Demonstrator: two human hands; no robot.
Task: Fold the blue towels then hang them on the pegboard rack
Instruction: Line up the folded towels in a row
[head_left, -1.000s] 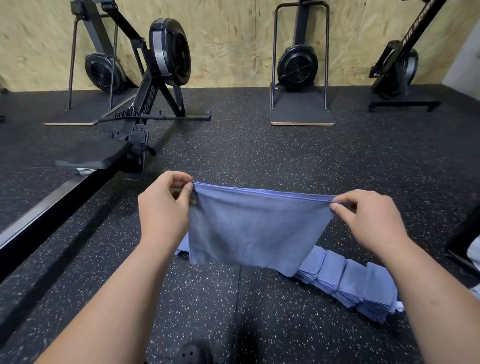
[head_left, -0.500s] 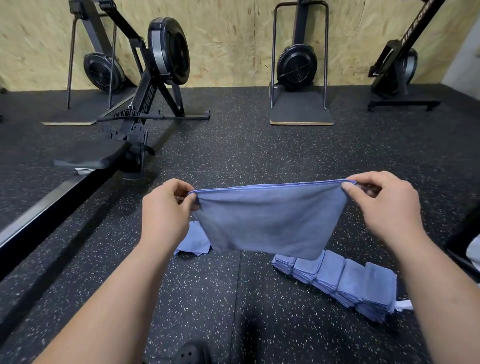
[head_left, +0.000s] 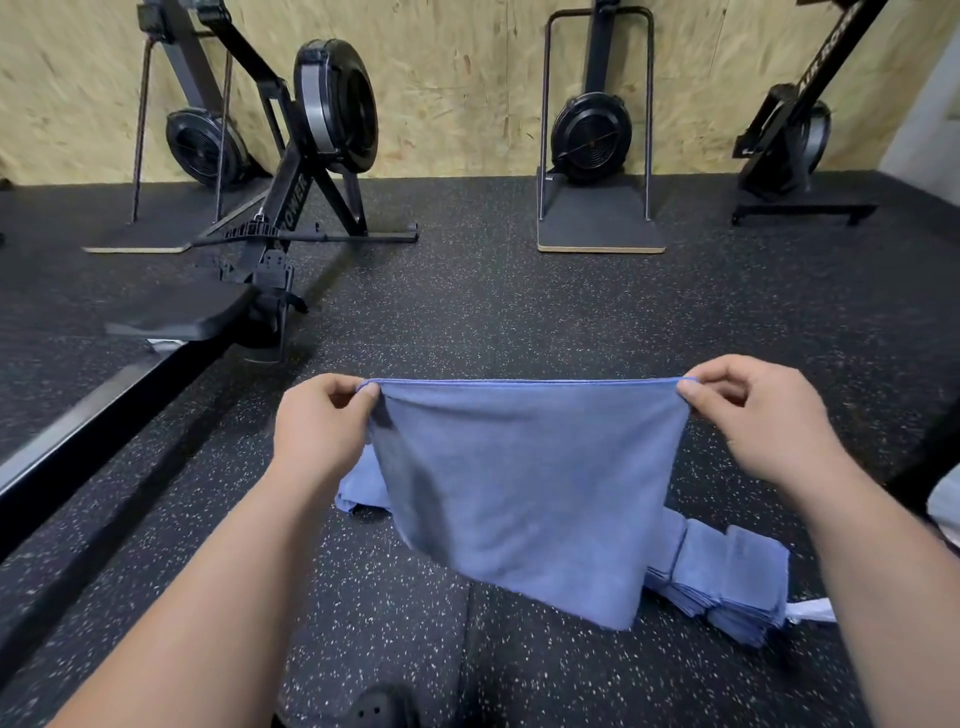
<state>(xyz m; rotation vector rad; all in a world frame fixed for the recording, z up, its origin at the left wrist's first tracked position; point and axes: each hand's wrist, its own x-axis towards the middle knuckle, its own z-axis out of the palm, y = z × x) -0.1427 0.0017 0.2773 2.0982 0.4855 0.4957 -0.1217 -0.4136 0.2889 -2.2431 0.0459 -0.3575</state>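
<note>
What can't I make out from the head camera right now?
Pegboard rack: nowhere in the head view.
Folded towel stack: left end hidden behind the held towel, so no count.
Loose towel on the floor: mostly behind the held towel and left hand.
White scrap beside the stack: partly behind the right forearm, too small to identify.

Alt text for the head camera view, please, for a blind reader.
The left hand and right hand pinch the top corners of a blue towel, holding it spread above a speckled black floor. Folded towels lie behind it; rowing machines line a plywood wall.
</note>
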